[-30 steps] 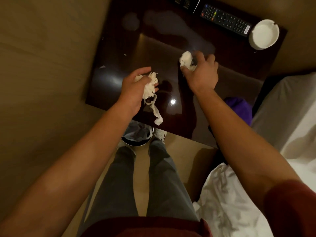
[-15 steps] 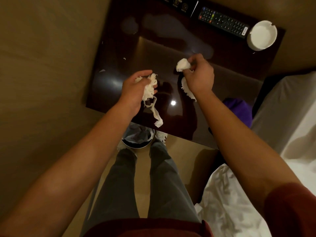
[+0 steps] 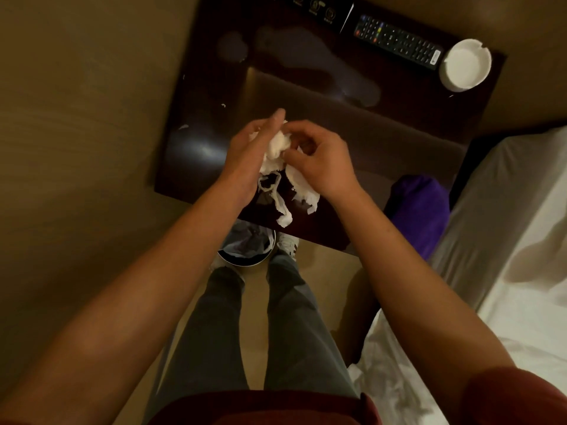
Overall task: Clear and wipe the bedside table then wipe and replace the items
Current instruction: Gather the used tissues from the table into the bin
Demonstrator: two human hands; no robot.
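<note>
Both hands bunch a wad of torn white tissue paper [image 3: 276,148] just above the near part of the dark glossy worktop [image 3: 208,118].

The left hand [image 3: 245,157] cups the wad with fingers fairly straight; the right hand [image 3: 319,161] has its fingers curled, pinching it, and shreds dangle below. At the worktop's far edge lie a black remote control [image 3: 399,46] and, just beside it, a round white ashtray [image 3: 466,65]. A lined waste bin [image 3: 245,246] stands on the floor below.
</note>
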